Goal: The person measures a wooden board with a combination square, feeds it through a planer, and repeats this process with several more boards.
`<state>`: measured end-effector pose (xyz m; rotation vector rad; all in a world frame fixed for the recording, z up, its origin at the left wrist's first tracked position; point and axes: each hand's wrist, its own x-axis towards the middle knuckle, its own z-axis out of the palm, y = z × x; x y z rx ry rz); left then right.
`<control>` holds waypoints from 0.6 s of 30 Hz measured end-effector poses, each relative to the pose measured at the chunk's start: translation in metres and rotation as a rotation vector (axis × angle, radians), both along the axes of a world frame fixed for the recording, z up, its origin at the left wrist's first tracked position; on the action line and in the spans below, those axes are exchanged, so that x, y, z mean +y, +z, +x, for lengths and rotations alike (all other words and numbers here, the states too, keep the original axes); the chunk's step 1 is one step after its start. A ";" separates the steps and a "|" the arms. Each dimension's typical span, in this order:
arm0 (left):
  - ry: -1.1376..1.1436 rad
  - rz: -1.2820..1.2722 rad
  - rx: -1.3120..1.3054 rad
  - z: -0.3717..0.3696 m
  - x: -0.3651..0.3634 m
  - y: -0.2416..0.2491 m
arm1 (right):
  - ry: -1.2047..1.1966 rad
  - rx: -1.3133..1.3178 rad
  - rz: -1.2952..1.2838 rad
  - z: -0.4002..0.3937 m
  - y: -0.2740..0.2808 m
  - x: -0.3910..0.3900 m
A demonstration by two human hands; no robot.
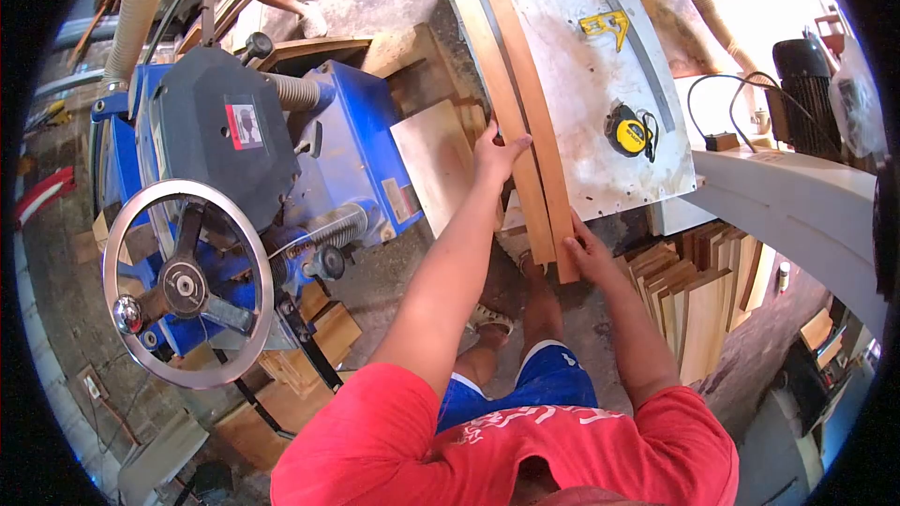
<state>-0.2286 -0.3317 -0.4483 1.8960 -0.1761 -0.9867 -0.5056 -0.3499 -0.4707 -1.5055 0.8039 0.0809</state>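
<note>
Two long, narrow wooden strips lie side by side, a thin gap between them, on a white-topped table (600,169). Their near ends stick out past its edge toward me. My left hand (499,155) grips the left strip (532,201) partway along, thumb across the top and fingers at its outer edge. Closer to me, my right hand (588,251) holds the right strip (542,131) by its outer edge near the end; some of its fingers are hidden underneath. A yellow-and-black tape measure (631,131) and a combination square with a yellow head (606,29) rest on the tabletop, to the right.
A blue machine (347,131) with a large handwheel (262,319) stands to my left. Wood boards (436,155) lean between it and the table. Several upright boards (703,309) are stacked at right, below a pale machine beam (778,192). Another person's foot (312,19) shows at top left.
</note>
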 end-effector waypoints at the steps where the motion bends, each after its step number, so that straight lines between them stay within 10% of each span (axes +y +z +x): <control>1: -0.010 0.027 -0.011 0.000 0.000 0.002 | 0.016 -0.012 0.030 0.000 -0.001 -0.004; 18: -0.219 0.157 -0.117 0.001 0.010 -0.020 | 0.028 0.094 0.090 0.009 0.027 -0.007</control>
